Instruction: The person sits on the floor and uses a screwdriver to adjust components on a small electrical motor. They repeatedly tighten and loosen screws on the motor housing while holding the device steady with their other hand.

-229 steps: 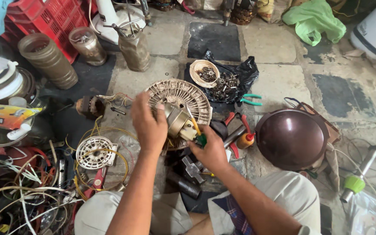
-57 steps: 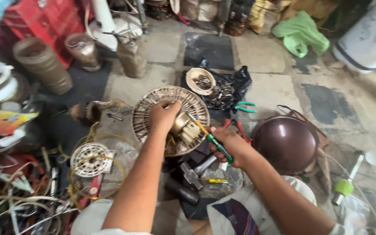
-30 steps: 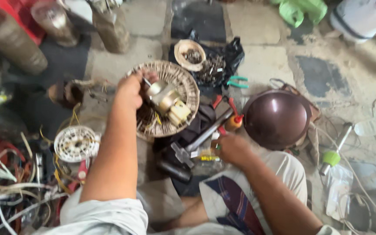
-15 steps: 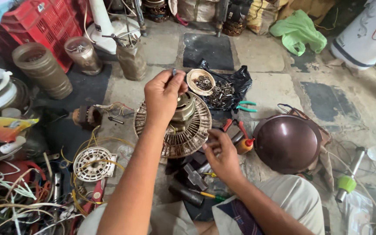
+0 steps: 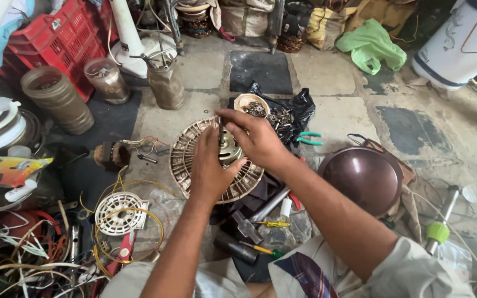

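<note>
far left: red crate [image 5: 56,38] and a ribbed brown cylinder [image 5: 57,99] pushed back against the clutter, tangled wires [image 5: 23,259] heaped low in the corner. nearer in, a small wound coil [image 5: 111,154] trailing coloured leads, and a white slotted disc [image 5: 120,212] lying flat just beside the knee, seemingly parked within reach. at centre, a round ribbed fan motor housing [image 5: 186,160] flat on the stone floor, its brass-coloured motor core [image 5: 230,152] facing up. left hand [image 5: 211,168] cupped over the core from the near side, probably to steady it. right hand [image 5: 255,138] above it, thumb and forefinger pinched on a thin dark screw or pin [image 5: 220,126] held upright over the core. below the housing, yellow-handled screwdrivers [image 5: 271,224] laid close by. behind, a bowl of small parts [image 5: 252,105] on a black bag [image 5: 296,107]. further right, a dark maroon dome cover [image 5: 365,179], set aside upside up.
</note>
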